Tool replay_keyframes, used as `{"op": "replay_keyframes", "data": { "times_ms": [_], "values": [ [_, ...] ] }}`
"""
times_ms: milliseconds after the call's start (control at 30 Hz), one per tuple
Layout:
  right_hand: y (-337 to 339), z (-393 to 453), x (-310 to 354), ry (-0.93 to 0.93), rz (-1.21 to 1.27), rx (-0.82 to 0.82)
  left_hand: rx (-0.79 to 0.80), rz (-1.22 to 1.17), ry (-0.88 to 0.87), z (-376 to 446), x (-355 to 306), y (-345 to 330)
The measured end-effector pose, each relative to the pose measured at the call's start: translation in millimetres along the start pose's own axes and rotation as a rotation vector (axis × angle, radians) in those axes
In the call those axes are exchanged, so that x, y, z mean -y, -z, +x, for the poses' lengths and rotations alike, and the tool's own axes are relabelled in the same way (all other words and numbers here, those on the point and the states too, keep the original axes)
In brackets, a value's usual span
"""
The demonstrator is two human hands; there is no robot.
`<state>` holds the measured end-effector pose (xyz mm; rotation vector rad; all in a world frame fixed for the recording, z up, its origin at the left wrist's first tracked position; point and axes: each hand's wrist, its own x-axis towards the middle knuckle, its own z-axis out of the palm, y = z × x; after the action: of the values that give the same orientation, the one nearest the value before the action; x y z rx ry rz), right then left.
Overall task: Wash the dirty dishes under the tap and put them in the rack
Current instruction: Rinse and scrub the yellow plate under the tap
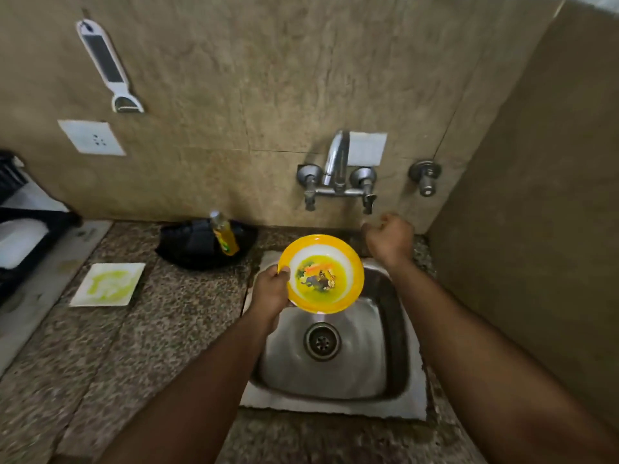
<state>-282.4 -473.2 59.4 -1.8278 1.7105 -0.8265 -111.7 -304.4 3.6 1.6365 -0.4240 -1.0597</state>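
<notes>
My left hand (269, 291) grips the left rim of a round yellow plate (321, 272) with a cartoon picture and yellow smears, held tilted over the back of the steel sink (375, 373). My right hand (390, 239) hovers loosely curled and holding nothing, just below the tap's right handle (368, 199). The tap spout (336, 159) on the wall shows no running water. A square white plate (109, 284) smeared green lies on the counter to the left. The black dish rack (23, 236) sits at the far left edge, partly cut off.
A black tray (187, 246) holding a bottle of yellow dish liquid (225, 237) stands behind the sink's left corner. A separate valve (425, 179) juts from the wall at right. A peeler (107, 67) and socket (92, 137) hang on the wall. A side wall closes in the right.
</notes>
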Motion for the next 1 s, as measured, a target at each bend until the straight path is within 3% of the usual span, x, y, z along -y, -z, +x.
{"op": "replay_keyframes", "data": {
  "times_ms": [267,700,1000],
  "values": [
    [-10.7,54.6,10.0,0.137,-0.066,0.019,-0.065,0.03,-0.06,6.7,-14.6,-30.6],
    [-22.8,63.6,5.5,0.129,-0.097,-0.024,-0.132,0.191,-0.205,20.9,-0.2,-0.9],
    [-23.5,61.2,5.8,0.067,-0.004,-0.035,-0.162,0.189,-0.201,19.3,5.6,14.9]
  ]
}}
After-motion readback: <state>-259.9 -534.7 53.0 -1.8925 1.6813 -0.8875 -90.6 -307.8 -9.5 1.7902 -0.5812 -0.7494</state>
